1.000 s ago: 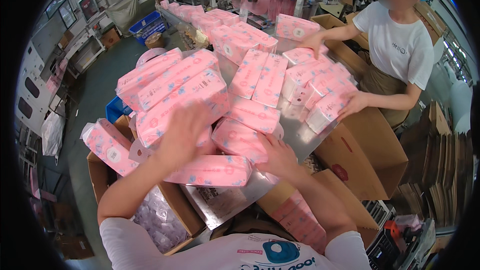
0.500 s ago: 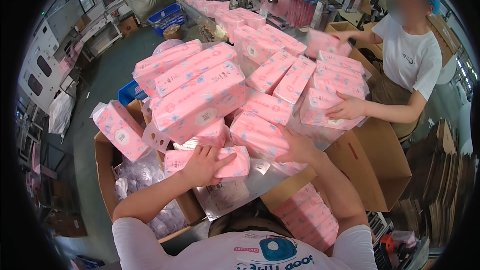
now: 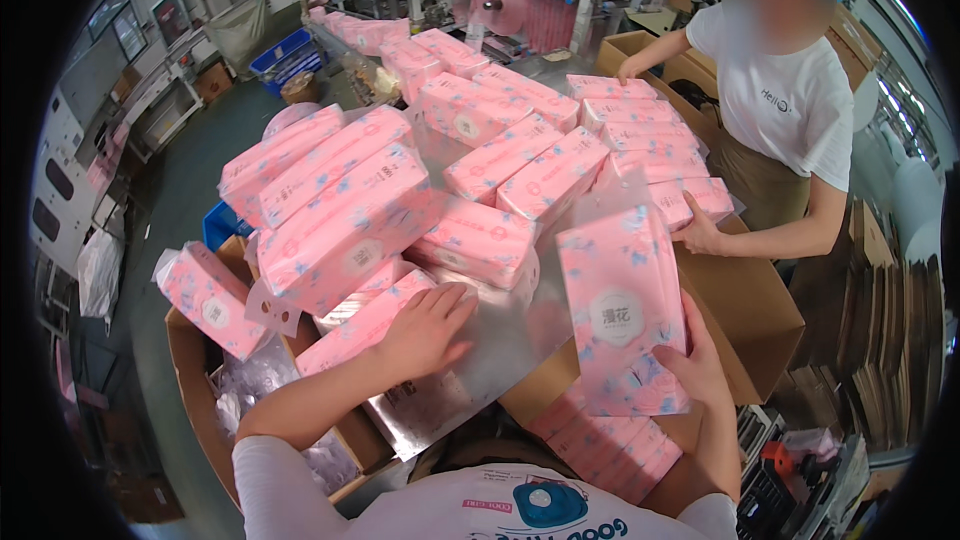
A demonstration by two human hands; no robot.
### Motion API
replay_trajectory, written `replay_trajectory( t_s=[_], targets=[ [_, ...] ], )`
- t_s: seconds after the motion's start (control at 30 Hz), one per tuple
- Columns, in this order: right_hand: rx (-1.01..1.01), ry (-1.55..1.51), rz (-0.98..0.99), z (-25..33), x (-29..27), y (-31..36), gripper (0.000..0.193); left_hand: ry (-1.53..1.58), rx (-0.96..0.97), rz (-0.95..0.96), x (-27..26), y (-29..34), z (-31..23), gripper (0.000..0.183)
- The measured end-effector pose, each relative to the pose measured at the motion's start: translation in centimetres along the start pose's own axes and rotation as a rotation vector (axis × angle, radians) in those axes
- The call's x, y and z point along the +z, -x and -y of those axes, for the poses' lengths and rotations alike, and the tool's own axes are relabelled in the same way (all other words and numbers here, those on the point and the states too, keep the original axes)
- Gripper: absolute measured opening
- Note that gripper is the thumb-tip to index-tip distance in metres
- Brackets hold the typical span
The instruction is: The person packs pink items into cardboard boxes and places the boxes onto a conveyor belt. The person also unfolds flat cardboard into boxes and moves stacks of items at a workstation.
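Many pink tissue packs (image 3: 512,175) lie loose on the metal table (image 3: 490,345); the open carton (image 3: 540,390) already holds a row. Over it, the right hand (image 3: 697,365) pinches one floral pack (image 3: 620,285) between thumb and fingers; the left hand (image 3: 428,328) rests on another, thumb spread.

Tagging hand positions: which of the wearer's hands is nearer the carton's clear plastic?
Left. The left hand rests right of the clear plastic, on a pink pack; the right hand, farther right, holds another pack.

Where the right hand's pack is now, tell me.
In the head view, right of centre: the pink pack is in the right hand, partly hiding the open carton of packs.
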State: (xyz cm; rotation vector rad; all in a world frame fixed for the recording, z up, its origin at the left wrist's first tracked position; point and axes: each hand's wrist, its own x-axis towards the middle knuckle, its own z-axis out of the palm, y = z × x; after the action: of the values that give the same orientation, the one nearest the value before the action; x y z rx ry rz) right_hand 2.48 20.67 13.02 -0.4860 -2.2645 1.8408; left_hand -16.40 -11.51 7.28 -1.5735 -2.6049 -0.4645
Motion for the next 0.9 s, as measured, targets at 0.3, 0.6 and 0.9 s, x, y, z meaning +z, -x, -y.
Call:
replay_trajectory(
  t_s=[0.3,0.6,0.9],
  targets=[
    [0.29,0.711,-0.271,-6.2,3.5,-4.4,0.089,-0.209,-0.226,-0.197,6.9,-22.5,10.7,0.044],
    [0.333,0.657,-0.41,-6.3,8.4,-18.0,0.099,-0.645,-0.453,0.086,6.1,-29.9,21.3,0.085],
    [0.235,0.747,-0.394,-6.7,8.1,-27.5,0.113,-0.257,-0.699,0.03,0.4,-37.0,23.3,0.066]
  ],
)
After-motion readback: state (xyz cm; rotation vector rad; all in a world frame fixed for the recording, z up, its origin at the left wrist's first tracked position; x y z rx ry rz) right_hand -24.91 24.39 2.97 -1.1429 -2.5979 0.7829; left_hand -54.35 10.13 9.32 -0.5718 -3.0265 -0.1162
